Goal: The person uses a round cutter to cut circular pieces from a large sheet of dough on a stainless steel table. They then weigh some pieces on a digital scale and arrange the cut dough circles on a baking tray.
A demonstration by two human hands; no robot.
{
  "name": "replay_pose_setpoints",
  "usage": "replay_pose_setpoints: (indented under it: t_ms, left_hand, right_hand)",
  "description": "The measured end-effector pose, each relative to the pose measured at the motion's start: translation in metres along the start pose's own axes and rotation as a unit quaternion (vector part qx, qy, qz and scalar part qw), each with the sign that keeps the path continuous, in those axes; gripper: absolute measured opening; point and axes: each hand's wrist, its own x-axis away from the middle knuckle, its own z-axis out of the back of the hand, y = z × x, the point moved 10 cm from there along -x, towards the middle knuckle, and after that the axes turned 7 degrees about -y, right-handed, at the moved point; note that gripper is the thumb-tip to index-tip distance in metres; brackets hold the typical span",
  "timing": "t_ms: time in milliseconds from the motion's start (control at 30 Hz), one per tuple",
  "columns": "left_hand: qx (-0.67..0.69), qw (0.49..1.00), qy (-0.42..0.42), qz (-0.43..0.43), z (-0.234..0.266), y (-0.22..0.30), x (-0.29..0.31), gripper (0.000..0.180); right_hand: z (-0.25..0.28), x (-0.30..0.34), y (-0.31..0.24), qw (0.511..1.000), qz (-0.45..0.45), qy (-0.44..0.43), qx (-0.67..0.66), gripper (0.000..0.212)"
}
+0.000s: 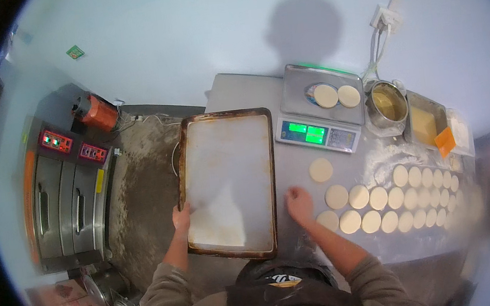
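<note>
A large baking tray (229, 185) with a browned rim and a pale sheet-like inner surface lies lengthwise in front of me. My left hand (181, 217) grips its left rim, the thumb over the edge. Just off the right rim, my right hand (300, 203) is closed over the table; its inner side is hidden, so I cannot see whether anything is in it. A single round dough disc (320, 170) lies beyond that hand. Rows of pale dough discs (378, 198) spread to its right. Two more discs (326, 96) rest on the digital scale (318, 135).
Right of the scale stand a metal pot (388, 101) and a rectangular pan (424, 125) of pale yellow contents, with an orange scraper (445, 141) at its edge. Flour dusts the metal table (237, 87). To the left are a deck oven (60, 204) and an orange machine (98, 114).
</note>
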Motion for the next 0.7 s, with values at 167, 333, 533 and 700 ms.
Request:
replay_pose_setpoints:
  t_ms: [167,333,533,700]
  left_hand:
    - [-0.039,0.999,0.013,-0.025,0.017,0.001,-0.003,0.070]
    - [-0.023,0.980,0.160,-0.113,0.044,0.050,0.048,0.059]
    - [-0.046,0.949,0.157,-0.269,-0.014,0.123,0.121,0.053]
    - [0.094,0.948,-0.088,-0.292,-0.149,0.155,0.180,0.051]
  right_hand:
    - [0.115,-0.064,0.029,0.983,-0.048,0.145,0.101,0.072]
    - [0.100,-0.090,0.065,0.986,-0.146,-0.023,0.082,0.084]
    - [0.086,-0.089,0.070,0.991,-0.064,0.041,0.108,0.066]
    - [0.065,-0.087,0.094,0.987,-0.106,-0.044,-0.109,0.048]
